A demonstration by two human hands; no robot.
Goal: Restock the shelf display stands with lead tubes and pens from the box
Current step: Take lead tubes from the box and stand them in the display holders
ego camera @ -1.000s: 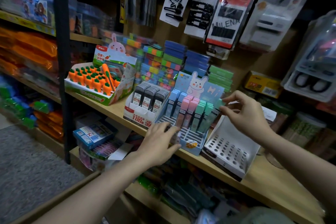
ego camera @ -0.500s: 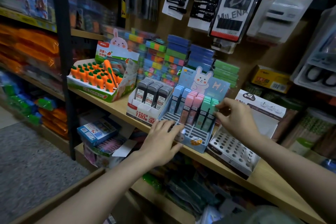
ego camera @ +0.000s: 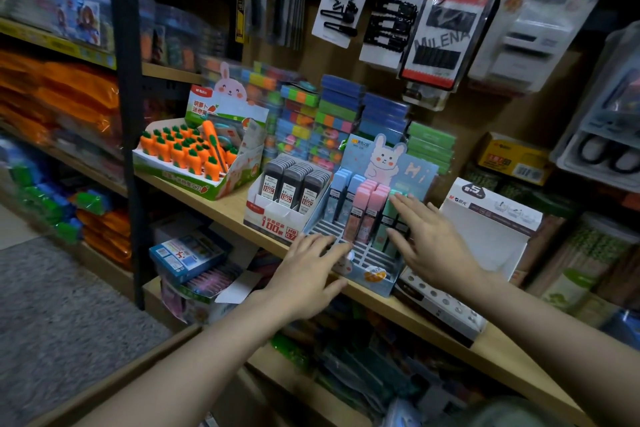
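Head view: the bunny lead-tube stand (ego camera: 374,218) near the shelf (ego camera: 221,208) front edge holds pastel tubes only in its back rows; its front slots are bare. Beside it, the white pen stand (ego camera: 485,246) looks unfilled. Left hand (ego camera: 308,270) rests flat on the stand's front, right hand (ego camera: 433,239) touches the green tubes; both lie flat, gripping nothing. I judge much restocking remains.

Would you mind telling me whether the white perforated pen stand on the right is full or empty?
Empty, as far as visible: the white pen stand shows only bare holes; the right hand covers part.
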